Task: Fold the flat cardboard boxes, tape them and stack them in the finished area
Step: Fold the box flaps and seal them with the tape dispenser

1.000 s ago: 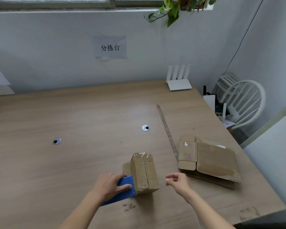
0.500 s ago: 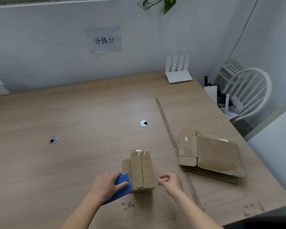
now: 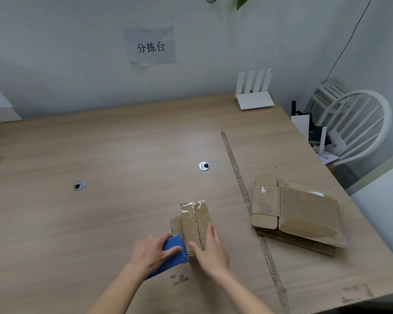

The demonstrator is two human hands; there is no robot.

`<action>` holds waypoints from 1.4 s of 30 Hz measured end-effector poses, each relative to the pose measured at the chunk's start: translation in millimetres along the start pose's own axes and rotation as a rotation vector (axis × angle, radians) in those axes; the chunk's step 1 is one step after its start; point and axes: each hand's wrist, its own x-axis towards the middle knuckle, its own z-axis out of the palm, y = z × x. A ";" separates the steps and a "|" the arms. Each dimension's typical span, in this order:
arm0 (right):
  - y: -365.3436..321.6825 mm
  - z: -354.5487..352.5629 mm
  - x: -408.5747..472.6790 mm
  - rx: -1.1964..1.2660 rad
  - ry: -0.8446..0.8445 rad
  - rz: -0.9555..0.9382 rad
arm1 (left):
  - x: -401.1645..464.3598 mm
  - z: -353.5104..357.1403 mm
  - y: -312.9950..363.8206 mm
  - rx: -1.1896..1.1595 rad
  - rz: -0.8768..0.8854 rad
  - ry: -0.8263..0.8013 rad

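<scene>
A small folded cardboard box (image 3: 194,219) stands on the wooden table (image 3: 100,150) near the front edge, its top flaps closed with clear tape at the far end. My left hand (image 3: 153,252) grips a blue tape dispenser (image 3: 171,250) pressed against the box's near left side. My right hand (image 3: 210,250) lies on the box's near top with fingers straight. A stack of flat cardboard boxes (image 3: 297,211) lies to the right.
A strip of tape (image 3: 245,196) runs across the table between the box and the flat stack. Two round cable holes (image 3: 204,166) (image 3: 79,185) sit mid-table. A white router (image 3: 254,96) stands at the back right. A white chair (image 3: 354,123) is beyond the right edge.
My right hand moved left from beside the box and now rests flat on its top. The left hand stays on the blue dispenser.
</scene>
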 end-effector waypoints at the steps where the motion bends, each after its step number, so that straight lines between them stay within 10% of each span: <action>1: -3.8 2.5 -0.8 -0.070 -0.027 -0.001 | -1.2 1.6 -0.4 -0.018 -0.005 0.005; 22: -9.8 15.2 -10.5 -0.299 0.005 -0.007 | 3.2 20.4 19.8 0.214 -0.115 -0.027; 37: -8.5 20.6 -4.8 -0.215 0.145 0.052 | -7.2 58.7 -36.7 0.068 -0.183 -0.025; 42: -7.6 10.1 2.4 -0.040 0.092 0.030 | -0.5 44.6 -2.8 -0.250 -0.116 0.204</action>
